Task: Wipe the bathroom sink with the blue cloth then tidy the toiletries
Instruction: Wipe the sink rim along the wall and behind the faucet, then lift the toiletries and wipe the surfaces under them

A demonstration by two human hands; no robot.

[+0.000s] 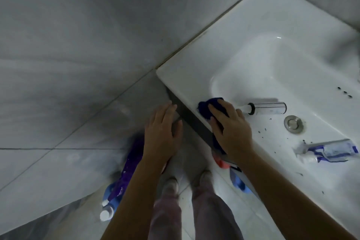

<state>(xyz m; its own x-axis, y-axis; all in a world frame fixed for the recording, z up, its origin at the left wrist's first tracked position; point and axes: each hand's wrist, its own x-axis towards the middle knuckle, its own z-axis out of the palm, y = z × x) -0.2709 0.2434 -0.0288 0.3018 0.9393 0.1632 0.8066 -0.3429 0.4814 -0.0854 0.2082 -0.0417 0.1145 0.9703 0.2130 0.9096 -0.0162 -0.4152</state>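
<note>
A white bathroom sink (253, 48) fills the right side. My right hand (231, 128) presses flat on the dark blue cloth (209, 106) at the sink's front rim, near its left corner. My left hand (161, 132) hovers flat and open just off the sink's edge, below the corner, holding nothing. Inside the basin lie a clear tube-shaped container with a dark collar (266, 108) and a crumpled blue-and-white toothpaste tube (329, 151). Dark specks are scattered around the metal drain (293, 123).
Grey tiled wall and floor lie to the left. On the floor stand a purple bottle with a white cap (120, 187) and a blue item (239, 183) under the sink edge, with something orange-red (221, 161) beside it. My legs and feet are below.
</note>
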